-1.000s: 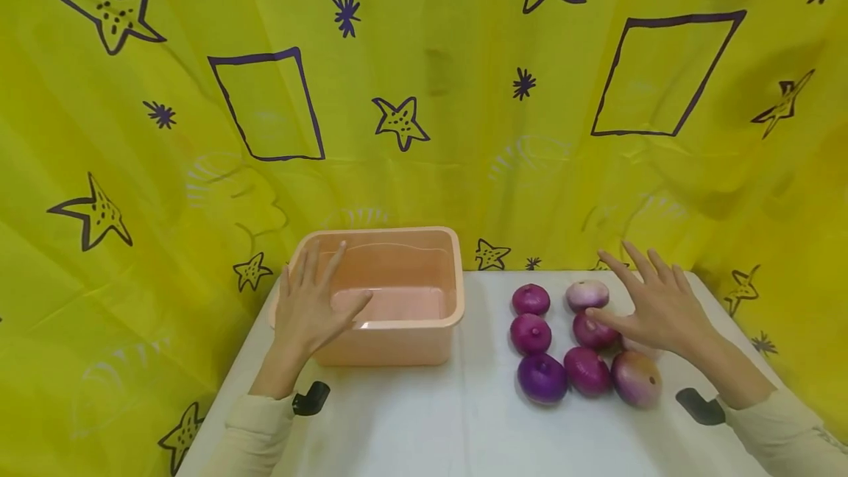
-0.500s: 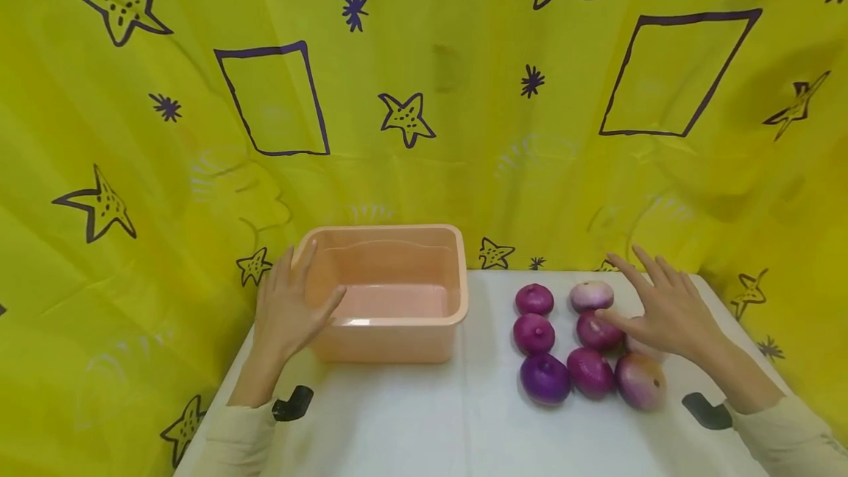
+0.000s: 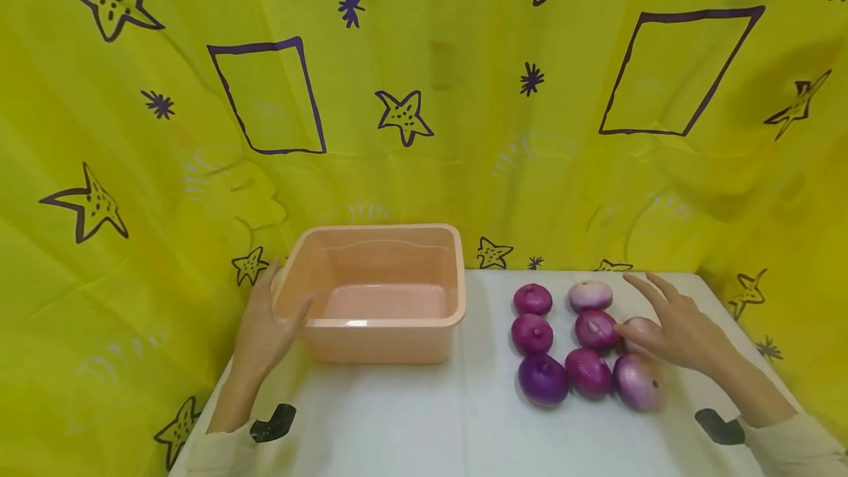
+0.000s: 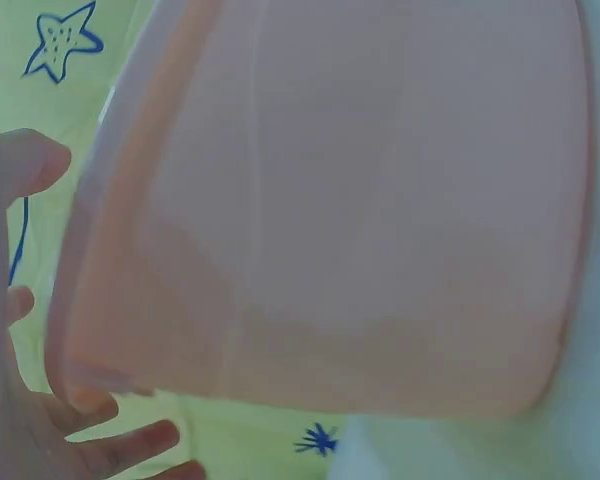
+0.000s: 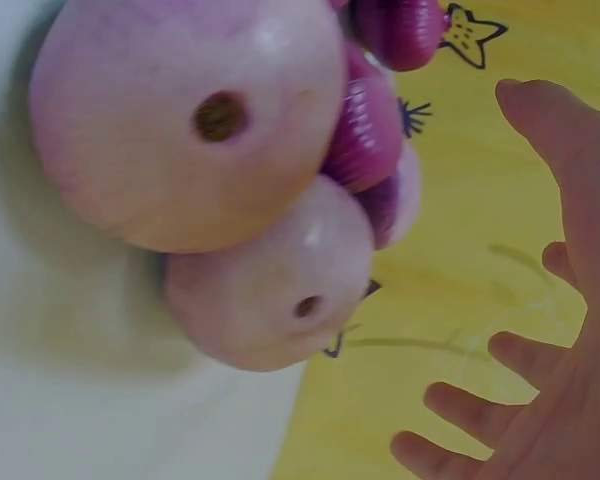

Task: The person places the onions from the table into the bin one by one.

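A peach plastic bin (image 3: 380, 344) stands on the left of the white table. My left hand (image 3: 260, 333) is at its left end, thumb and fingers spread, fingertips right by the rim; the left wrist view shows the fingers (image 4: 130, 450) straight beside the bin's corner. Several purple onions (image 3: 589, 372) lie grouped on the right, some deep magenta, others pale with a pinkish tint. Over the group's right side hovers my right hand (image 3: 682, 333), fingers apart and holding nothing. It partly covers a pale onion (image 3: 641, 328). A larger pale onion (image 3: 637, 381) sits at the near right.
The white tabletop (image 3: 424, 418) runs between the bin and the onions. Behind and at both sides hangs a yellow cloth (image 3: 450, 175) printed with stars and squares. Each wrist wears a dark strap mount, such as the left wrist mount (image 3: 273, 424).
My left hand has moved left and down, from over the bin's opening to its left end. The right hand has shifted slightly right and lower. Bin and onions stay put.
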{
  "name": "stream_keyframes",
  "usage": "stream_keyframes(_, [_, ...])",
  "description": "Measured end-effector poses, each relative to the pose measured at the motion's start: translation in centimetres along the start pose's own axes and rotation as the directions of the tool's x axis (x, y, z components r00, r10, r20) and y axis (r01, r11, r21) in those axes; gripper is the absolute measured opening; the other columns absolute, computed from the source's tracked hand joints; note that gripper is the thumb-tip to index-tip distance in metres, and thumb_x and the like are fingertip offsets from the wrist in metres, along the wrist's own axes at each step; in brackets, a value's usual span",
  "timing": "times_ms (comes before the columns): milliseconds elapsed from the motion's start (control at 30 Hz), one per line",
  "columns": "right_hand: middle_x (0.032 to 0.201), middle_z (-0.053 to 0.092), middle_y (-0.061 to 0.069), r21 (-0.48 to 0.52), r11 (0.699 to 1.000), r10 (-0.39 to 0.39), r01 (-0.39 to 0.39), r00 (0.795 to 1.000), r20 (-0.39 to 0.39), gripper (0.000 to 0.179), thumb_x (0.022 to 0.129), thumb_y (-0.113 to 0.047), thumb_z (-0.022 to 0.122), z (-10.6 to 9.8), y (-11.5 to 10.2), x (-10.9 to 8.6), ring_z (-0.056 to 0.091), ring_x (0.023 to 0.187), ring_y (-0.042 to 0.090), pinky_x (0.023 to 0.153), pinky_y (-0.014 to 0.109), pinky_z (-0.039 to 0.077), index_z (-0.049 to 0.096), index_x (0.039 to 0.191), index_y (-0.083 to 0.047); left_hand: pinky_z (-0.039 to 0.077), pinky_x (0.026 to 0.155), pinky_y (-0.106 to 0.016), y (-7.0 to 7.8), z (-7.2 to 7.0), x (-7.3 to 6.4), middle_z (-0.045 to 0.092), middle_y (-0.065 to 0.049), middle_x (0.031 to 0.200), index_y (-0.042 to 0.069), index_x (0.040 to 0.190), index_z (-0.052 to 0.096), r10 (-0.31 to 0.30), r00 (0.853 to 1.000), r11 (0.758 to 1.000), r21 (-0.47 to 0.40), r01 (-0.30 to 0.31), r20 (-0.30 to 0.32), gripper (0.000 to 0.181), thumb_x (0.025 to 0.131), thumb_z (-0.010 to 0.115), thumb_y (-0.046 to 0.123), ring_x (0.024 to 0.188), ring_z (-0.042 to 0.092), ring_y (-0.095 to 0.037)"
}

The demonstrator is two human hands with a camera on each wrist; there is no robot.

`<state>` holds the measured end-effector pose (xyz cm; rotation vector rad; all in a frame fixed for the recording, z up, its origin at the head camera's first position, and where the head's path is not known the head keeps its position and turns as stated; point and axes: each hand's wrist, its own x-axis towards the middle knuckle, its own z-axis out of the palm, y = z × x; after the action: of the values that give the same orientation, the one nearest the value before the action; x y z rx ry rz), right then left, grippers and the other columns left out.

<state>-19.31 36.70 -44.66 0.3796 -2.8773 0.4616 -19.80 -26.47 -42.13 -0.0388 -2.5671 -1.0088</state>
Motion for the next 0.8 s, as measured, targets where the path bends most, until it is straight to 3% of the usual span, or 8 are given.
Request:
stream_keyframes(200, [0.135, 0.042, 0.046, 0.113, 0.991, 0.065, -0.075, 0.994, 0.089, 0.087, 0.087, -0.043, 0.080, 1.5, 1.8, -0.4, 0.047, 0.114, 0.066, 0.080, 0.082, 0.041, 0.038, 0.150, 0.001, 0.047, 0.099, -0.066, -0.9, 0.2, -1.7, 0.045, -0.027, 0.152, 0.018, 0.161, 0.022, -0.073, 0.997, 0.986, -0.150, 0.070, -0.015, 0.078, 0.099, 0.067, 0.031, 0.126, 0.054, -0.047])
stream_keyframes(333, [0.108, 0.060, 0.040, 0.139, 0.986, 0.082, -0.097, 0.991, 0.109, 0.080, 0.087, -0.038, 0.081, 2.1, 3.1, -0.9, 0.057, 0.102, 0.058, 0.078, 0.071, 0.049, 0.042, 0.141, 0.006, 0.044, 0.102, -0.067, -1.4, 0.8, -2.4, 0.041, -0.030, 0.153, 0.014, 0.159, 0.020, -0.099, 0.995, 0.973, -0.210, 0.100, 0.015, 0.072, 0.103, 0.062, 0.029, 0.130, 0.051, -0.049])
stream_keyframes(467, [0.101, 0.066, 0.034, 0.163, 0.974, 0.129, -0.158, 0.976, 0.176, 0.074, 0.090, -0.038, 0.078, 2.3, 3.9, -1.2, 0.064, 0.094, 0.051, 0.073, 0.058, 0.053, 0.041, 0.136, 0.007, 0.043, 0.104, -0.063, -2.0, 1.4, -2.7, 0.037, -0.027, 0.156, 0.013, 0.159, 0.021, -0.100, 0.995, 0.958, -0.270, 0.101, 0.018, 0.068, 0.105, 0.058, 0.028, 0.134, 0.048, -0.046])
stream_keyframes(500, [0.101, 0.067, 0.033, 0.168, 0.970, 0.143, -0.176, 0.970, 0.195, 0.073, 0.091, -0.038, 0.076, 2.3, 4.0, -1.2, 0.065, 0.093, 0.048, 0.072, 0.054, 0.053, 0.040, 0.136, 0.007, 0.044, 0.104, -0.060, -2.1, 1.5, -2.8, 0.037, -0.026, 0.156, 0.013, 0.159, 0.022, -0.099, 0.995, 0.955, -0.279, 0.099, 0.013, 0.067, 0.105, 0.058, 0.028, 0.134, 0.048, -0.044])
stream_keyframes(600, [0.100, 0.068, 0.026, 0.181, 0.957, 0.178, -0.226, 0.952, 0.250, 0.068, 0.095, -0.040, 0.071, 2.2, 4.1, -1.3, 0.066, 0.088, 0.040, 0.068, 0.044, 0.050, 0.038, 0.134, 0.004, 0.051, 0.100, -0.035, -2.3, 1.8, -3.1, 0.038, -0.025, 0.156, 0.013, 0.159, 0.024, -0.095, 0.995, 0.949, -0.302, 0.088, -0.006, 0.065, 0.105, 0.058, 0.027, 0.134, 0.049, -0.042])
stream_keyframes(700, [0.096, 0.066, 0.020, 0.184, 0.950, 0.197, -0.253, 0.940, 0.277, 0.063, 0.097, -0.041, 0.068, 2.2, 4.0, -1.3, 0.063, 0.084, 0.036, 0.067, 0.041, 0.047, 0.037, 0.132, 0.002, 0.046, 0.091, -0.011, -2.6, 2.0, -3.3, 0.036, -0.025, 0.158, 0.012, 0.159, 0.024, -0.092, 0.996, 0.937, -0.338, 0.082, -0.013, 0.064, 0.106, 0.057, 0.024, 0.134, 0.049, -0.043])
stream_keyframes(800, [0.091, 0.062, 0.016, 0.184, 0.950, 0.198, -0.253, 0.942, 0.272, 0.060, 0.097, -0.041, 0.068, 2.4, 3.8, -1.3, 0.058, 0.081, 0.034, 0.066, 0.040, 0.045, 0.038, 0.130, -0.001, 0.044, 0.085, -0.004, -2.9, 2.2, -3.4, 0.032, -0.025, 0.159, 0.012, 0.159, 0.023, -0.087, 0.996, 0.923, -0.378, 0.075, -0.013, 0.064, 0.106, 0.057, 0.022, 0.133, 0.048, -0.045])
